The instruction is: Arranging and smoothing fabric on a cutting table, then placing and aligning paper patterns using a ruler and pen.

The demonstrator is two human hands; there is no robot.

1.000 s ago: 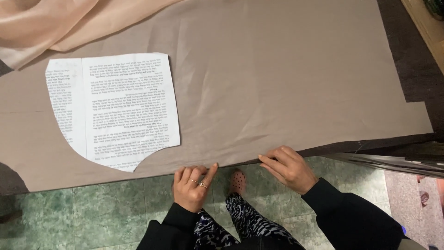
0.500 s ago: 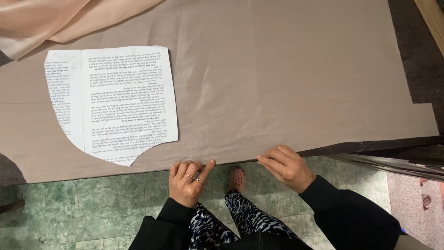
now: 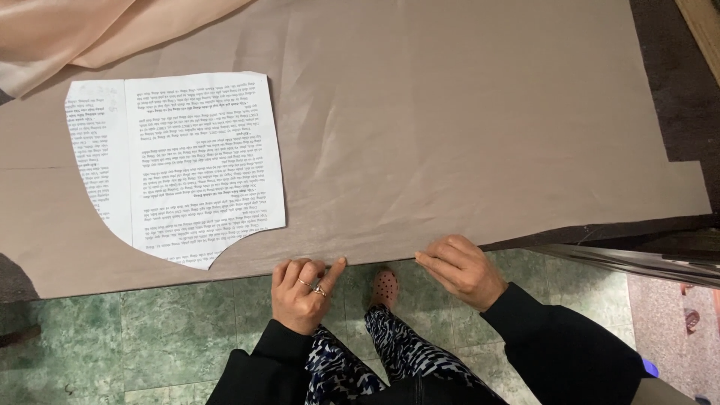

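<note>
A large sheet of beige fabric (image 3: 450,120) lies spread flat over a table. On its left part rests a newspaper pattern piece (image 3: 180,165) with one curved edge. My left hand (image 3: 304,292), with rings on its fingers, pinches the fabric's near edge just right of the paper's lower corner. My right hand (image 3: 463,266) lies with flat fingers on the same near edge, a short way to the right. Both arms wear black sleeves.
A heap of peach-coloured cloth (image 3: 97,37) lies at the far left corner. Below the table edge is a green tiled floor (image 3: 150,337), my patterned trousers and a pink shoe (image 3: 386,285). A metal bar (image 3: 637,262) runs under the table at right.
The view has drifted slightly, so the fabric and paper sit a little lower left. My left hand has shifted a touch left along the edge; my right hand stays put.
</note>
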